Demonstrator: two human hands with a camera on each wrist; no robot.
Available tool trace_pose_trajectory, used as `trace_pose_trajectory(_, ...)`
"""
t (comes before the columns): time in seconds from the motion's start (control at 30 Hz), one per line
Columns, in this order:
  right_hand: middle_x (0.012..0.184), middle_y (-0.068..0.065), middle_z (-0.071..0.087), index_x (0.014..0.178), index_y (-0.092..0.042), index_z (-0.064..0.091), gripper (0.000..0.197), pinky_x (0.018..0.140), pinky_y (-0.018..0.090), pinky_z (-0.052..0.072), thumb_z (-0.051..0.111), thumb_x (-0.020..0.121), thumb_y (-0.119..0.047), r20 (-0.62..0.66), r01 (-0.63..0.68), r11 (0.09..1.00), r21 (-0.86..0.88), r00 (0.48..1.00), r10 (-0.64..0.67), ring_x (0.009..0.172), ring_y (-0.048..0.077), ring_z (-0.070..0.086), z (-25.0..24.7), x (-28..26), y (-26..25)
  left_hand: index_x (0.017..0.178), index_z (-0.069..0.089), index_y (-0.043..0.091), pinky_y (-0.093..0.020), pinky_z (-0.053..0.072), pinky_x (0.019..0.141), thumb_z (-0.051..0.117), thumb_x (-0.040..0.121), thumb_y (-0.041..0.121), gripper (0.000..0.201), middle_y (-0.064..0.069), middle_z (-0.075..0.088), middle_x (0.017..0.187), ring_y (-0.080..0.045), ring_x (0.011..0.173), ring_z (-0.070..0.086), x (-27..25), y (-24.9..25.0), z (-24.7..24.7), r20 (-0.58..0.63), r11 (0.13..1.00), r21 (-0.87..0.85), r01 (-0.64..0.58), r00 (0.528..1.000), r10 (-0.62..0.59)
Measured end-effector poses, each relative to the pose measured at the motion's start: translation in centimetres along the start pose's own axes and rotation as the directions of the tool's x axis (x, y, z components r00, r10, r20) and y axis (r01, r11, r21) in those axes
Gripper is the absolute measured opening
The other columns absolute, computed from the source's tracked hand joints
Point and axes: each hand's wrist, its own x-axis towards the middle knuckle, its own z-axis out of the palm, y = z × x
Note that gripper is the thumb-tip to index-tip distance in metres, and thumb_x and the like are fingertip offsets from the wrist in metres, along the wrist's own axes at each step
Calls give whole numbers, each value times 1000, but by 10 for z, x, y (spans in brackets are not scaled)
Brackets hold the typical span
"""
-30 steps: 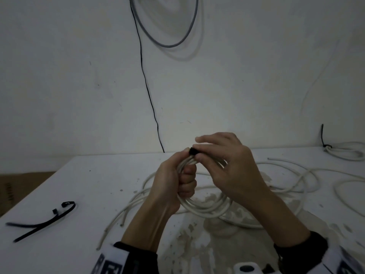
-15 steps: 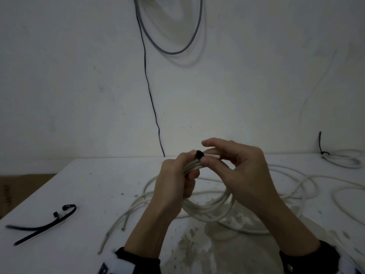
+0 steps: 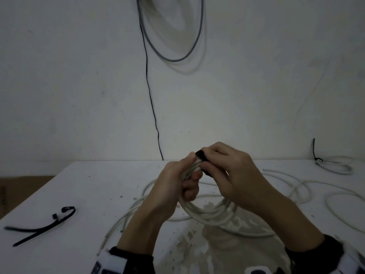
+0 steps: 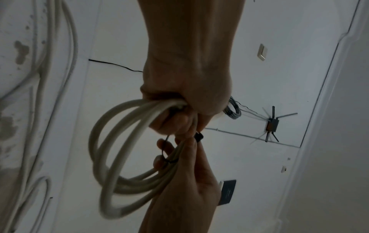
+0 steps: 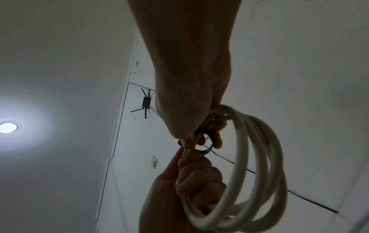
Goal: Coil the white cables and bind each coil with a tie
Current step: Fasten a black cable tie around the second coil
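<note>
A coil of white cable (image 3: pixel 209 214) hangs above the white table (image 3: pixel 94 186). My left hand (image 3: pixel 177 180) grips the coil's top strands in its fist, which the left wrist view shows as the left hand (image 4: pixel 185 108) on the coil (image 4: pixel 119 157). Just right of it, my right hand (image 3: pixel 223 171) pinches a black tie (image 3: pixel 201 155) looped round the same bundle. The right wrist view shows the tie (image 5: pixel 205 141) as a loose loop around the strands beside the coil (image 5: pixel 253 165). How far the tie is closed stays hidden behind my fingers.
Two spare black ties (image 3: pixel 43 224) lie at the table's left front. Loose white cables (image 3: pixel 296 186) sprawl across the right half. A bound white coil (image 3: pixel 333 165) sits at the far right by the wall. A thin black wire (image 3: pixel 152 107) runs down the wall.
My right hand's fingers have curled in and moved round the bundle with the tie. The left hand still holds the coil in much the same place.
</note>
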Motion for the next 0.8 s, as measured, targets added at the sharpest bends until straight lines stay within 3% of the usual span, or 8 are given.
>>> trace_pose_trajectory(0.1,80,7,59,90,2,65,26,64,7,36,46,88,-16,79,15,999,-40,997,-11,66,8,48,-8,-2,-2,66,60,4,-21,40,46,36,91,33,45,0,41,46,-15,43,43,-2,2,-7,128,994,21,105,986,-107)
trace_pose_trajectory(0.2,82,8,59,90,0,65,29,61,13,38,44,89,-19,172,25,999,-32,985,-19,62,12,51,-10,-4,-4,71,65,6,-25,45,56,37,88,29,40,-5,50,56,-18,54,53,-5,4,-15,201,984,21,175,964,-176)
trace_pose_trajectory(0.37,83,11,60,92,1,64,31,64,16,39,42,89,-20,204,28,999,-34,979,-21,64,17,55,-4,-8,-3,70,49,12,-19,31,44,38,90,25,26,2,37,49,-9,41,31,-4,9,-9,100,945,-17,326,941,-323)
trace_pose_trajectory(0.47,80,10,62,97,1,66,31,64,15,39,44,88,-20,116,-1,1000,-30,993,4,65,18,56,-4,-6,-5,74,49,12,-18,23,39,36,99,26,31,7,34,45,-6,39,24,0,5,0,-71,983,136,125,991,-117)
trace_pose_trajectory(0.53,79,6,63,102,-3,66,32,64,17,41,46,88,-22,57,-24,1000,-20,998,25,67,14,54,-5,-3,-7,79,56,11,-17,24,39,37,99,24,31,9,36,44,-6,39,27,0,4,6,-136,977,210,-43,988,72)
trace_pose_trajectory(0.6,76,0,64,99,-8,65,26,63,21,45,52,87,-26,-5,-93,995,32,996,94,68,10,54,-6,-2,-11,66,60,16,-17,22,39,37,99,24,41,10,33,43,-5,40,25,-1,2,10,-164,967,207,-146,969,182)
trace_pose_trajectory(0.7,78,-5,68,93,-18,56,18,59,20,50,69,81,-20,-60,-296,900,320,942,331,68,8,63,-12,-1,-15,48,62,20,-18,19,40,41,97,24,53,9,28,44,-5,40,22,0,1,12,-189,972,131,-193,958,216)
trace_pose_trajectory(0.8,73,-1,68,86,-18,59,14,56,15,46,71,79,-17,-89,-308,875,373,927,364,65,6,62,-15,0,-17,48,58,19,-21,15,41,45,94,25,48,7,26,44,-6,40,18,1,1,11,-199,986,11,-165,966,164)
